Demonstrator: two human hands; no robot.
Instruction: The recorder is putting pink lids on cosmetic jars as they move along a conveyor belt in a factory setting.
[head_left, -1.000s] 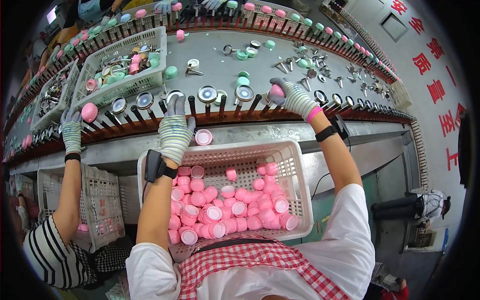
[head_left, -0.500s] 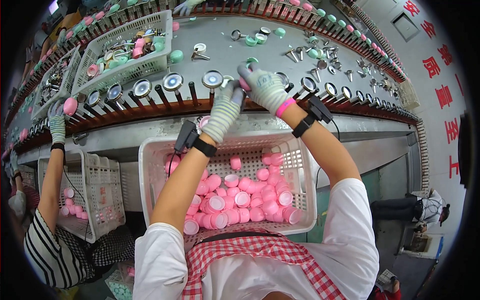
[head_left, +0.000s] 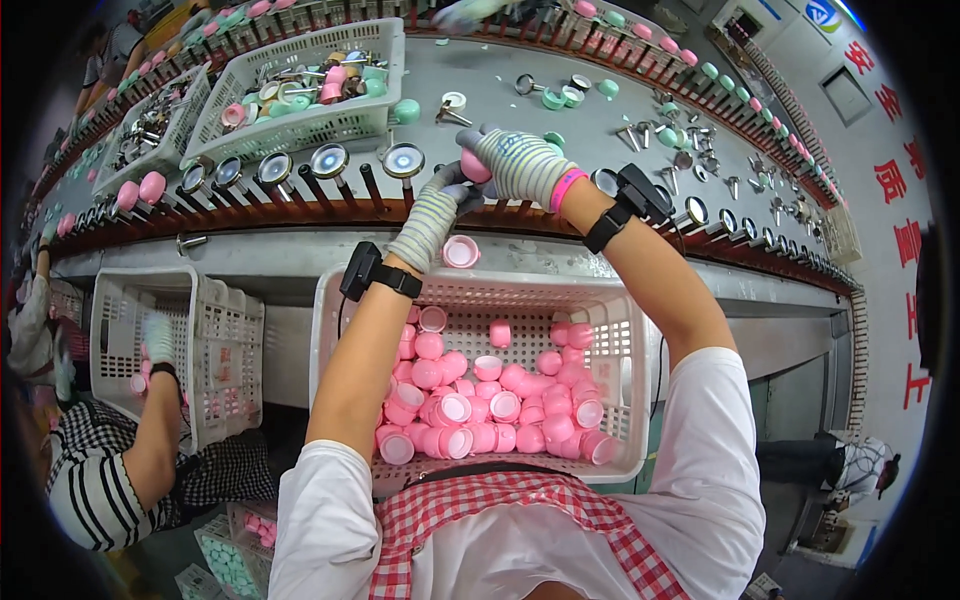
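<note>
Your surface (head_left: 560, 130) is a long grey bench that curves from nine o'clock to three o'clock, edged on your side by a reddish-brown rail (head_left: 300, 215) set with dark pegs; several pegs at eleven o'clock carry round metal-rimmed discs (head_left: 330, 160). Beyond the surface at two o'clock stands a pale wall (head_left: 880, 200) with red characters. Both your hands are gloved and meet at twelve o'clock over the rail: your right hand (head_left: 520, 165) is curled around a pink cap (head_left: 474, 166), and your left hand (head_left: 432, 212) has its fingertips pressed against the same cap from below, so the two hands pinch it between them. Another pink cap (head_left: 460, 251) lies open side up on the ledge just below your left hand. Under your forearms, at six o'clock, a white lattice basket (head_left: 610, 300) holds a heap of pink caps (head_left: 490, 400). At eleven o'clock on the surface sits a second white basket (head_left: 300, 125) of mixed pink, green and metal parts, with a third basket (head_left: 150, 150) beside it at ten o'clock. Loose green caps (head_left: 552, 99) and small metal pieces (head_left: 690, 135) are scattered at one o'clock. At eight o'clock another person's gloved hand (head_left: 155, 340) reaches into a separate white basket (head_left: 230, 340) below the surface.
</note>
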